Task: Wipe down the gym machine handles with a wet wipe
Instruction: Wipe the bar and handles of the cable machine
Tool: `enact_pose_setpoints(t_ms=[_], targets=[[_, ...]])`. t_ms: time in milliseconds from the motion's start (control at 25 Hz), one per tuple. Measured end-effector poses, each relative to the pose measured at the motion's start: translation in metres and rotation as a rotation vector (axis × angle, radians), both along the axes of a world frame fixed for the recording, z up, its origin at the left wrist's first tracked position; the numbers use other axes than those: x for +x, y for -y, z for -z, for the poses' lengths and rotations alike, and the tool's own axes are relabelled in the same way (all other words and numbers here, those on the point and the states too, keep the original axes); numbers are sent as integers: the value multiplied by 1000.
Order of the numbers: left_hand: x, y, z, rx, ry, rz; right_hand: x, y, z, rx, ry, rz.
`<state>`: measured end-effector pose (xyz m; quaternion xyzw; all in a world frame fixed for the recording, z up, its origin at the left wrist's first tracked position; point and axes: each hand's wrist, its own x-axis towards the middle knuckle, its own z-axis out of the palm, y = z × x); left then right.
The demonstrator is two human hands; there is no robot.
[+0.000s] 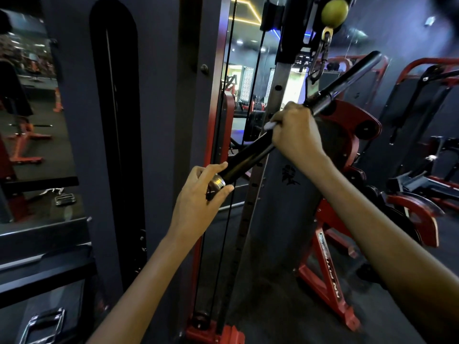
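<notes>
Wipe on the cable bar

Bar (250, 155) hangs tilted from the carabiner (320, 55) under a yellow-green ball stop (334, 11), its low end toward the person. The left hand (201, 194) curls round the chrome end cap (218, 182). The right hand (295, 131) is wrapped round the black grip higher up, with a white wet wipe (270, 125) pressed beneath its fingers. A red machine frame (330, 289) stands behind.

Two bare forearms, no sleeves, seemingly no rings on left hand (201, 194).
</notes>
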<state>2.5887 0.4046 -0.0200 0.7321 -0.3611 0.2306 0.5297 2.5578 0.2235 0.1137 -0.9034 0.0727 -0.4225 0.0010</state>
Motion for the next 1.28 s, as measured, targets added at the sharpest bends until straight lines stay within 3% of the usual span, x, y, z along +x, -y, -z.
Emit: enact_pose_setpoints(t_ms=[280, 480, 640, 800, 1280], targets=[[-5, 1, 4, 58, 22, -80, -16, -28, 23, -93, -231, -315], [-5, 0, 3, 72, 63, -103, -20, 10, -6, -247, -259, -183], [-7, 2, 3, 86, 90, -137, -15, 49, -37, -138, -155, -11], [-9, 3, 3, 59, 91, -133, -10, 35, -22, -90, -119, 13], [-12, -6, -1, -3, 6, -98, -26, -27, 34, -67, -118, -410]])
